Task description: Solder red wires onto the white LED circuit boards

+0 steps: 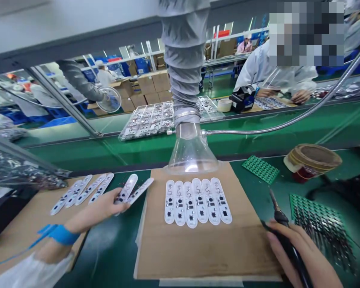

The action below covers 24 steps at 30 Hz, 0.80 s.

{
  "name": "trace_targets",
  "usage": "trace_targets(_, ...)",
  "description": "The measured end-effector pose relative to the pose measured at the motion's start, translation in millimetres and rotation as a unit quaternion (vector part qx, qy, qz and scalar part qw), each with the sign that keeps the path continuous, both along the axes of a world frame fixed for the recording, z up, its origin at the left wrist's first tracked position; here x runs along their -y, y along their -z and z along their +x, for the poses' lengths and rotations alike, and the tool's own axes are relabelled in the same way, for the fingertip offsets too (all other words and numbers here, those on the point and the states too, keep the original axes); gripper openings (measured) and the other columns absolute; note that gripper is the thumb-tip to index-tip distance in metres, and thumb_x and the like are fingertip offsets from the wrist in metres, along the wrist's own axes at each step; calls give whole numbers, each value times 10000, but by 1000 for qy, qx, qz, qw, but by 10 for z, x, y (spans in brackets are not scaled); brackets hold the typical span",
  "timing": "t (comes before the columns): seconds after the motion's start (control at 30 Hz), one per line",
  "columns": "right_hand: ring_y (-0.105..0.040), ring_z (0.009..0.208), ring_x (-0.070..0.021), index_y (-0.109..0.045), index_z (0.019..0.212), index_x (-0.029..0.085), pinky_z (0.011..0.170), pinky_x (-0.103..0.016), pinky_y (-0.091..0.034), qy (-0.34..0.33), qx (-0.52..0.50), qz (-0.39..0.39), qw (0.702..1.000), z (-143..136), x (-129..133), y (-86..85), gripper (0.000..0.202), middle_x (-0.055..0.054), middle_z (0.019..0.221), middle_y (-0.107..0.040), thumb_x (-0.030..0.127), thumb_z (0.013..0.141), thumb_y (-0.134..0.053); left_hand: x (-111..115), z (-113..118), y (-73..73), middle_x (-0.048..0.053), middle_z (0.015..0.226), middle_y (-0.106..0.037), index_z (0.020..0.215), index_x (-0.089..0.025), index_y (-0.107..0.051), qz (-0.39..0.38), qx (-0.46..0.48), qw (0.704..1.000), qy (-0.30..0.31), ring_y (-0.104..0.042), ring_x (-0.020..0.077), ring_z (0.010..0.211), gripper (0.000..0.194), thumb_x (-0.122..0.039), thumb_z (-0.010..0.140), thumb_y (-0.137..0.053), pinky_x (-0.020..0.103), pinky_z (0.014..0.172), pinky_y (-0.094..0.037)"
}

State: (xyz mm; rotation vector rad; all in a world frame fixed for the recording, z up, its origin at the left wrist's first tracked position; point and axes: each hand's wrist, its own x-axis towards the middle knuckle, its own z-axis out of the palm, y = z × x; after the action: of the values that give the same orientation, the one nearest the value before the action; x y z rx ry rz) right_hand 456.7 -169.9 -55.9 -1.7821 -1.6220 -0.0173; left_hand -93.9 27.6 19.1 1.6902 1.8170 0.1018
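Note:
My left hand (111,206), with a blue wrist strap (64,235), is closed on two long white rounded circuit boards (129,186) to the left of the cardboard. A soldering iron (283,224) with a black handle is gripped in my right hand (300,248), its tip pointing up and away. On the cardboard sheet (174,256) between my hands lie several matching white boards (190,204) side by side, each with black parts and a thin wire. More such boards (78,191) rest on the cardboard at far left.
A clear fume hood (193,152) on a grey duct hangs over the cardboard. At right are a green perforated plate (261,169), another with dark leads (321,220), and a round tub (313,160). A co-worker (258,76) sits across the bench, beyond trays of parts (151,118).

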Motion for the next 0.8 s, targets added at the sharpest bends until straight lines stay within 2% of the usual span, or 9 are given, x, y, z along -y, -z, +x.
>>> trace_targets(0.1,-792,1128,-345,-699,1287,280,961,-505,-645,-24,36,-9,999,-66,-42,25,445,-125,1308,-739,634,1124,-485,502,170,208,77,1313,-825,1271,-295,-744,-33,40,998,-31,-765,367,1183,711,-758,732,-721,397,949,-639)
trace_targets(0.17,-782,1149,-356,-664,1328,280,970,-521,-637,-24,31,-14,999,-132,-46,67,442,-129,1337,-716,630,1120,-493,732,327,260,96,1334,-812,1387,-281,-708,-47,58,996,-43,-766,367,1166,794,-765,758,-702,404,937,-645)
trace_targets(0.27,-767,1196,-347,-634,1350,307,993,-499,-631,-39,-6,-19,999,-218,-36,109,373,-107,1374,-695,577,1102,-564,924,567,234,94,1199,-812,1478,-327,-657,-85,91,990,-70,-750,308,917,843,-779,766,-684,359,715,-607)
trace_targets(0.3,-761,1212,-343,-632,1344,312,998,-490,-629,-41,-22,-19,999,-241,-34,110,346,-101,1376,-692,550,1098,-582,959,635,208,84,1118,-795,1479,-341,-649,-103,115,985,-80,-694,267,785,849,-782,755,-695,336,621,-548)
trace_targets(0.37,-757,1205,-338,-632,1319,305,993,-480,-634,-28,-57,-11,998,-280,-34,91,322,-99,1350,-697,523,1082,-613,1007,739,147,37,958,-702,1466,-340,-633,-130,185,969,-100,-482,168,586,861,-784,736,-741,295,513,-390)
trace_targets(0.47,-752,1214,-346,-619,1311,283,1021,-492,-640,5,-131,-2,991,-329,-30,19,390,-107,1354,-711,555,1036,-667,1058,807,75,-51,856,-493,1454,-277,-594,-146,300,934,-126,-214,78,552,926,-812,734,-823,252,507,-226)
trace_targets(0.53,-746,1234,-352,-617,1313,280,1033,-498,-647,29,-166,4,986,-363,-19,-34,436,-110,1386,-709,579,1006,-701,1087,805,65,-59,884,-465,1452,-242,-567,-144,357,911,-149,-181,60,575,993,-835,716,-871,238,510,-194)
trace_targets(0.67,-746,1234,-362,-617,1307,275,1063,-532,-642,86,-188,39,977,-418,-10,-88,424,-129,1408,-703,560,1006,-705,1107,764,112,-19,982,-551,1474,-237,-543,-127,430,875,-182,-237,57,605,1048,-799,690,-953,220,496,-197)
trace_targets(0.8,-751,1240,-382,-623,1288,273,1081,-574,-633,75,-194,65,976,-415,-88,-83,401,-145,1406,-709,537,1001,-713,1021,761,136,-20,968,-572,1456,-230,-561,-104,468,857,-192,-240,44,587,1036,-745,670,-998,208,480,-189)
